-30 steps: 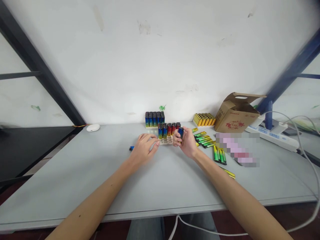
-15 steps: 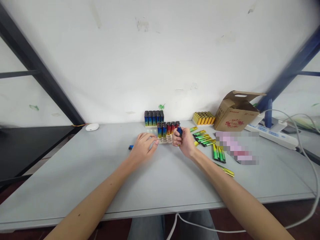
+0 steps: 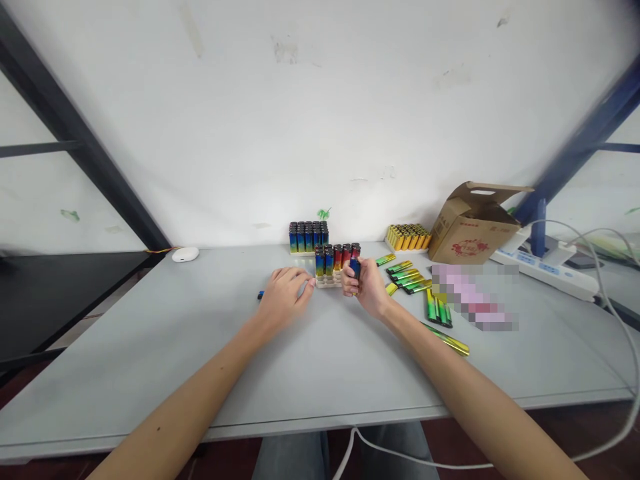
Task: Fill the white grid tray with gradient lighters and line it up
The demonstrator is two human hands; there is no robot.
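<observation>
Nearest the grey table's (image 3: 320, 380) front edge, the two bare forearms reach inward, and a long, shiny yellow-green lighter (image 3: 453, 343) lies flat by the right forearm. Farther in, the left hand (image 3: 284, 299) is palm down with its fingers loosely bent and open, its thumb tip at the left end of a pale, low rack with round sockets (image 3: 327, 283); what lies beneath the palm is hidden. A small blue-and-black piece (image 3: 261, 295) shows just left of that hand. The right hand (image 3: 373, 290) has its fingers closed around a slim, glossy blue lighter with a dark top (image 3: 355, 268), at the rack's right end. The right hand is plainly the nearer one to it: the lighter stands within its curled fingers, on the side towards the rack, its long axis roughly upright, top end up. Its lower part, where a touch of yellow shows, is mostly covered. In the rack, blue-and-yellow lighters (image 3: 324, 262) stand left of red ones (image 3: 345, 255), with bare sockets along the near side. Right of the right hand, green-and-yellow lighters (image 3: 437, 309) lie flat at various angles, beside a blurred pink object (image 3: 467, 295). Towards the table's back edge stand a block of upright blue lighters (image 3: 309, 239) in a pale tray, then yellow ones (image 3: 409, 237) and an open brown cardboard box (image 3: 470, 237) near the back right corner.
</observation>
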